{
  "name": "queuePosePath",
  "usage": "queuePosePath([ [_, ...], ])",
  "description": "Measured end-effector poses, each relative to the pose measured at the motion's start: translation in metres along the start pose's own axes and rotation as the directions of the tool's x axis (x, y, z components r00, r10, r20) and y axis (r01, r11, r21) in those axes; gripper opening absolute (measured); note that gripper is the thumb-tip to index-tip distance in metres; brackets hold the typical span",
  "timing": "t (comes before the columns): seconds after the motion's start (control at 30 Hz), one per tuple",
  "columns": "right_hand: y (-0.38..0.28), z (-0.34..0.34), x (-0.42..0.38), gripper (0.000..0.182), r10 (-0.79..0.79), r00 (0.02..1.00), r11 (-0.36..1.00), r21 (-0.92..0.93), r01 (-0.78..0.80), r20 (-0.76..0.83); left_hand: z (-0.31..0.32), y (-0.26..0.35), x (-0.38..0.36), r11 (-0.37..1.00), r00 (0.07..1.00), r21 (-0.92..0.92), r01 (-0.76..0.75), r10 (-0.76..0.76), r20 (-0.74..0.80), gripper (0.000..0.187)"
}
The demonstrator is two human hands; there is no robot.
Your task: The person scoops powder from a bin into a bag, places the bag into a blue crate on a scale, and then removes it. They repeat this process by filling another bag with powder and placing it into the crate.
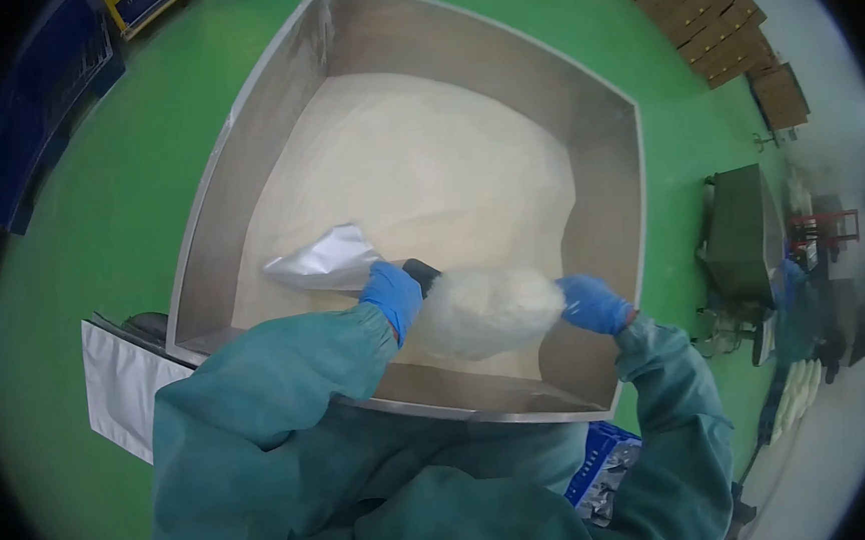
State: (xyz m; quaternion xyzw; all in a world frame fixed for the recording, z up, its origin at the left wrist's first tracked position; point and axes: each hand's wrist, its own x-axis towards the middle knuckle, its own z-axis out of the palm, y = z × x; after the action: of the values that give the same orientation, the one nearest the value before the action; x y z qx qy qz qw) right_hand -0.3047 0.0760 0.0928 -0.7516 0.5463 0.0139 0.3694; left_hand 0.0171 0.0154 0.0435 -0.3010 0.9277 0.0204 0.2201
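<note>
A large metal bin (597,108) holds pale, off-white powder (414,151). My left hand (391,295), in a blue glove, is closed round the black handle (419,273) of a shiny metal scoop (326,259). The scoop's blade points left, low over the powder. My right hand (593,304), also gloved, is closed on the right edge of a clear plastic bag (486,311). That bag looks bulky and whitish, and hangs above the near side of the bin. Whether the left fingers also touch the bag cannot be made out.
A silvery-white sheet or bag (125,387) hangs outside the bin's left corner. Below the near edge is a blue crate (591,460) with foil packs. Cardboard boxes (700,10) are stacked far right, near a wheeled metal cart (741,238). The floor (79,234) is green.
</note>
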Motion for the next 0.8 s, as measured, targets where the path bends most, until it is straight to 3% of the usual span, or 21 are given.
queuePosePath([
  [0.07, -0.069, -0.055, -0.013, 0.020, 0.282, 0.954, 0.919, -0.259, -0.298, -0.099, 0.001, 0.016, 0.004, 0.999, 0.999, -0.030, 0.039, -0.040, -0.008, 0.014],
  [0.1, -0.092, -0.066, -0.008, 0.020, 0.282, 0.953, 0.915, -0.268, -0.302, -0.109, -0.006, 0.018, 0.003, 0.999, 0.999, -0.028, 0.042, -0.042, -0.023, 0.014],
  [0.17, -0.131, -0.070, 0.013, 0.021, 0.292, 0.946, 0.668, -0.677, -0.309, -0.143, -0.021, 0.020, 0.000, 0.994, 0.990, -0.032, -0.103, 0.100, -0.096, 0.014],
  [0.2, -0.136, -0.061, 0.022, 0.021, 0.292, 0.945, 0.666, -0.677, -0.312, -0.148, -0.028, 0.020, -0.005, 0.994, 0.990, -0.029, -0.103, 0.099, -0.100, 0.014],
  [0.27, -0.136, -0.043, 0.041, 0.029, 0.024, 0.969, 0.544, -0.810, -0.218, -0.245, -0.038, 0.017, -0.010, 0.979, 0.967, -0.204, 0.020, -0.071, -0.247, 0.014],
  [0.33, -0.146, -0.045, 0.041, 0.031, -0.049, 0.947, 0.505, -0.826, -0.250, -0.317, -0.029, 0.007, -0.005, 0.969, 0.968, -0.244, -0.039, -0.023, -0.248, 0.014],
  [0.4, -0.153, -0.052, 0.040, 0.033, -0.126, 0.921, 0.476, -0.837, -0.269, -0.368, -0.014, -0.003, -0.008, 0.964, 0.955, -0.264, 0.019, -0.095, -0.281, 0.014],
  [0.47, -0.138, -0.064, 0.031, 0.038, -0.174, 0.785, 0.414, -0.768, -0.489, -0.594, 0.004, -0.010, -0.008, 0.971, 0.950, -0.237, 0.024, -0.095, -0.297, 0.014],
  [0.5, -0.118, -0.062, 0.036, 0.038, -0.164, 0.792, 0.429, -0.766, -0.480, -0.588, 0.011, -0.010, -0.010, 0.970, 0.957, -0.240, 0.024, -0.092, -0.277, 0.014],
  [0.57, -0.049, -0.045, 0.058, 0.035, 0.015, 0.754, 0.394, -0.690, -0.608, -0.656, 0.020, -0.010, -0.012, 0.971, 0.944, -0.228, 0.071, -0.139, -0.299, 0.015],
  [0.63, 0.056, 0.015, 0.088, 0.032, 0.073, 0.762, 0.421, -0.673, -0.608, -0.643, 0.034, -0.011, -0.006, 0.978, 0.940, -0.200, 0.052, -0.116, -0.322, 0.018],
  [0.7, 0.123, 0.096, 0.107, 0.025, 0.249, 0.836, 0.586, -0.611, -0.532, -0.488, 0.040, -0.011, -0.007, 0.982, 0.938, -0.181, 0.043, -0.103, -0.332, 0.022],
  [0.73, 0.151, 0.153, 0.119, 0.023, 0.365, 0.870, 0.616, -0.614, -0.493, -0.333, 0.034, -0.013, -0.009, 0.973, 0.939, -0.223, 0.060, -0.131, -0.318, 0.025],
  [0.8, 0.110, 0.226, 0.139, 0.024, 0.495, 0.868, 0.745, -0.528, -0.408, 0.028, 0.028, -0.018, -0.007, 0.963, 0.943, -0.255, 0.089, -0.164, -0.290, 0.029],
])
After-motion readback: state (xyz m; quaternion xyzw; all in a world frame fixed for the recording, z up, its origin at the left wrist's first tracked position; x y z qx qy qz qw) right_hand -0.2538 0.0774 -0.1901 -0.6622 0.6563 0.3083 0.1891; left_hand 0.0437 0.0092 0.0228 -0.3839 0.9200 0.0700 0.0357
